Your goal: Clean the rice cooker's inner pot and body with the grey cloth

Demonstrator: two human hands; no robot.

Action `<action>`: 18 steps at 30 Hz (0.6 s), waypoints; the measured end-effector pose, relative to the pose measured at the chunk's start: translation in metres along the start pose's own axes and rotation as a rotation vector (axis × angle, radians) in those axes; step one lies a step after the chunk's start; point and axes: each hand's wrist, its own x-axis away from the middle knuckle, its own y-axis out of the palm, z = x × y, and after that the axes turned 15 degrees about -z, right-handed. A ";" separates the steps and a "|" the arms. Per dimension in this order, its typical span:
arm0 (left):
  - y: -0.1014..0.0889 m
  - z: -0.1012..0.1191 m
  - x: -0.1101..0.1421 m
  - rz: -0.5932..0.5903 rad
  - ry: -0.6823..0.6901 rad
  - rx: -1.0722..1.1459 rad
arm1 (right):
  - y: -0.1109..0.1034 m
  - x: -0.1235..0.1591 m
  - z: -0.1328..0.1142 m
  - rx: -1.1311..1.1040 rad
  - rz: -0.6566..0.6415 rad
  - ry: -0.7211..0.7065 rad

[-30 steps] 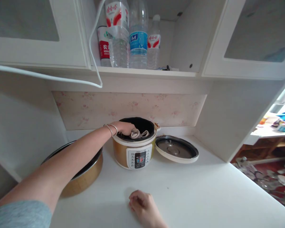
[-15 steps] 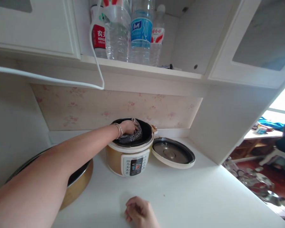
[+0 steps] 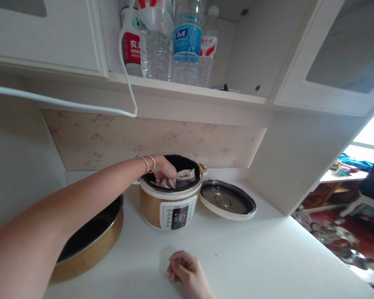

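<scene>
fingers (image 3: 172, 173) of the left hand (image 3: 162, 165) are clamped on a crumpled cloth (image 3: 186, 176) inside the electric cooker (image 3: 150, 209); the right hand (image 3: 185, 270), fingers curled together, is over the bench (image 3: 252, 257). the upturned lid (image 3: 228, 200) lies just beside the cooker, a gold pan (image 3: 95, 252) on its other side.

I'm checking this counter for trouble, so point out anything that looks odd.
One oddity: a cloth lies bunched inside the cooker, where food would normally go, with the left hand on it. The lid lies inner face up beside the cooker, which seems ordinary enough.
</scene>
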 end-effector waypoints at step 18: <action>0.020 0.026 -0.024 0.234 0.248 0.018 | -0.003 0.000 -0.005 -0.278 -0.046 -0.045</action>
